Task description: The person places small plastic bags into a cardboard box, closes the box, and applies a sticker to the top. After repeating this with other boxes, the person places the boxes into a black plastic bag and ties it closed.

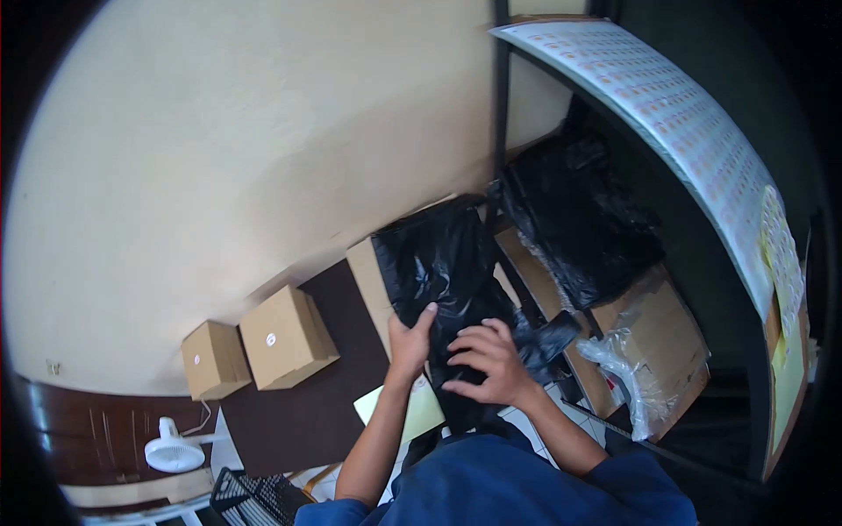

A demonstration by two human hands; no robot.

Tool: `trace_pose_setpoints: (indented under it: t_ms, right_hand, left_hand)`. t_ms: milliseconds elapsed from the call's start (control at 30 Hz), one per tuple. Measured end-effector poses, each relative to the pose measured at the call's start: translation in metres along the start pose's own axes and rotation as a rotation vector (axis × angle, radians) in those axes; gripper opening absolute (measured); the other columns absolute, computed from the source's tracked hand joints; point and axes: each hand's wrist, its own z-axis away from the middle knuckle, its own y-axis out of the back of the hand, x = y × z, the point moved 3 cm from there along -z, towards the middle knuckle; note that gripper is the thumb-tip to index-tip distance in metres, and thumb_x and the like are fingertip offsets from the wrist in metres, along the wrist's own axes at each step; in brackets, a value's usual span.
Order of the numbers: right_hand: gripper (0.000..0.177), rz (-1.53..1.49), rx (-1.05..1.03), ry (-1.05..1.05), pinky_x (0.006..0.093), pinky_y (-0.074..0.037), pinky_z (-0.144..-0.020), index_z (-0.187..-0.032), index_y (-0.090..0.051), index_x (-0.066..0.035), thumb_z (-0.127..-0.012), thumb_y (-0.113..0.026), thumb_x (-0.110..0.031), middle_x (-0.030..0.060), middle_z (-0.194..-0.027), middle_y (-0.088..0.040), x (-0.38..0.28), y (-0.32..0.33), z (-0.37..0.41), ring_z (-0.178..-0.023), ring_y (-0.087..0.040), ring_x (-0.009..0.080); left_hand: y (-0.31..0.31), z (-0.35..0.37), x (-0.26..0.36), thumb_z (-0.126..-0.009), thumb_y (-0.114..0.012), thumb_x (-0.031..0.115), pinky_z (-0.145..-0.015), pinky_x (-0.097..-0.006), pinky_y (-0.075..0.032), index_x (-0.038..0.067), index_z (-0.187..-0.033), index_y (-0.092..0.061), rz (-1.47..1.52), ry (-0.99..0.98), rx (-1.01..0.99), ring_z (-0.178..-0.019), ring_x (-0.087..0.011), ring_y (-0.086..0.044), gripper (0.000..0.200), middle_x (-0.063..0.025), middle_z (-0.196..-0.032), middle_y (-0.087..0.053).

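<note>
A black plastic bag (pixel 443 263) lies over a flat cardboard box (pixel 368 280) in front of me. My left hand (pixel 410 342) grips the bag's lower left edge, thumb up against the plastic. My right hand (pixel 487 359) lies on top of the bag's lower part with fingers curled and pressed into it. A yellow-green sheet (pixel 417 412) shows beneath my left wrist. My dark blue sleeves fill the bottom of the view.
Two small cardboard boxes (pixel 289 337) (pixel 215 359) stand by the cream wall. A metal shelf holds another black bag (pixel 579 219), cardboard boxes (pixel 667 333) and clear plastic wrap (pixel 627 368). A sheet of printed labels (pixel 667 114) tops the shelf. A white fan (pixel 175 451) and a black crate (pixel 246 500) sit lower left.
</note>
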Motion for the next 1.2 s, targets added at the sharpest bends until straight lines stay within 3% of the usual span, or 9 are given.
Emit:
trace_pose_setpoints:
  t_ms: [133, 300, 400, 467, 600, 733, 900, 1100, 1200]
  right_hand:
    - [0.032, -0.104, 0.481, -0.341, 0.0401, -0.045, -0.097, -0.113, -0.064, -0.003, -0.083, -0.073, -0.010, 0.0156, -0.119, -0.063, 0.044, -0.009, 0.008, -0.110, -0.060, 0.0313]
    - [0.033, -1.260, -0.168, -0.749, 0.0296, -0.047, -0.090, -0.127, -0.063, 0.000, -0.098, -0.062, -0.015, 0.0074, -0.121, -0.065, 0.056, -0.088, -0.020, -0.103, -0.059, 0.0102]
    - [0.016, -0.962, -0.447, -0.696, 0.0231, -0.048, -0.077, -0.106, -0.072, 0.000, -0.095, -0.068, -0.011, 0.0006, -0.100, -0.069, 0.006, -0.137, -0.029, -0.084, -0.061, 0.0055]
    - [0.007, -1.002, -0.338, -0.695, 0.0187, -0.049, -0.071, -0.095, -0.074, 0.000, -0.090, -0.076, -0.005, -0.0052, -0.085, -0.067, -0.040, -0.177, -0.038, -0.078, -0.061, 0.0018]
    - [0.011, -1.022, -0.201, -0.625, 0.0206, -0.051, -0.073, -0.094, -0.075, 0.002, -0.084, -0.080, 0.001, 0.0002, -0.092, -0.070, -0.103, -0.277, -0.033, -0.082, -0.063, 0.0053]
    - [0.015, -0.808, -0.210, -0.544, 0.0244, -0.053, -0.080, -0.097, -0.077, 0.004, -0.083, -0.080, 0.001, 0.0068, -0.097, -0.071, -0.167, -0.361, -0.029, -0.090, -0.066, 0.0116]
    - [0.016, -0.911, -0.303, -0.698, 0.0250, -0.054, -0.083, -0.101, -0.077, 0.003, -0.086, -0.078, -0.002, 0.0071, -0.099, -0.072, -0.212, -0.416, -0.025, -0.092, -0.067, 0.0123]
    - [0.007, -0.604, 0.080, -0.729, 0.0263, -0.054, -0.081, -0.090, -0.078, 0.001, -0.083, -0.076, -0.002, 0.0066, -0.091, -0.074, -0.193, -0.382, -0.045, -0.085, -0.068, 0.0125]
    - [0.016, -0.452, 0.361, -0.778, 0.0237, -0.053, -0.077, -0.100, -0.077, 0.002, -0.086, -0.076, -0.004, 0.0051, -0.090, -0.074, -0.138, -0.335, -0.045, -0.081, -0.066, 0.0096]
  left_hand:
    - [0.105, 0.034, 0.024, -0.086, -0.073, 0.006, -0.092, -0.0346, -0.054, -0.001, -0.122, -0.064, 0.179, 0.084, 0.054, -0.101, -0.0213, -0.069, 0.038, -0.0106, -0.112, -0.071]
    - [0.215, 0.082, 0.049, -0.081, -0.068, -0.002, -0.094, -0.0392, -0.055, -0.002, -0.128, -0.058, 0.392, 0.026, 0.096, -0.102, -0.0273, -0.069, 0.047, -0.0130, -0.114, -0.069]
    - [0.282, 0.097, 0.050, -0.081, -0.070, -0.001, -0.099, -0.0379, -0.052, -0.001, -0.131, -0.057, 0.378, -0.044, 0.124, -0.106, -0.0259, -0.067, 0.051, -0.0133, -0.116, -0.069]
    - [0.334, 0.096, 0.048, -0.081, -0.072, -0.001, -0.103, -0.0362, -0.048, -0.001, -0.134, -0.055, 0.222, -0.050, 0.261, -0.111, -0.0248, -0.065, 0.056, -0.0137, -0.120, -0.067]
    - [0.390, 0.127, 0.064, -0.087, -0.076, 0.006, -0.090, -0.0307, -0.049, 0.001, -0.127, -0.055, -0.733, -0.447, 0.861, -0.099, -0.0182, -0.062, 0.045, -0.0077, -0.114, -0.062]
    - [0.408, 0.155, 0.042, -0.092, -0.073, 0.007, -0.086, -0.0243, -0.050, 0.002, -0.117, -0.059, -0.180, -0.295, 0.297, -0.094, -0.0103, -0.060, 0.029, -0.0055, -0.107, -0.063]
    - [0.451, 0.158, 0.022, -0.095, -0.072, 0.009, -0.082, -0.0236, -0.050, -0.003, -0.115, -0.067, 0.069, -0.109, 0.283, -0.089, -0.0085, -0.062, 0.024, -0.0038, -0.101, -0.068]
    - [0.553, 0.153, 0.034, -0.099, -0.067, 0.014, -0.082, -0.0256, -0.049, 0.003, -0.106, -0.070, 0.283, -0.063, 0.393, -0.085, -0.0093, -0.061, 0.013, -0.0021, -0.095, -0.069]
    - [0.687, 0.136, 0.015, -0.101, -0.064, 0.035, -0.072, -0.0259, -0.044, 0.007, -0.107, -0.070, -0.453, -0.042, 0.487, -0.078, -0.0078, -0.053, 0.030, 0.0023, -0.090, -0.066]
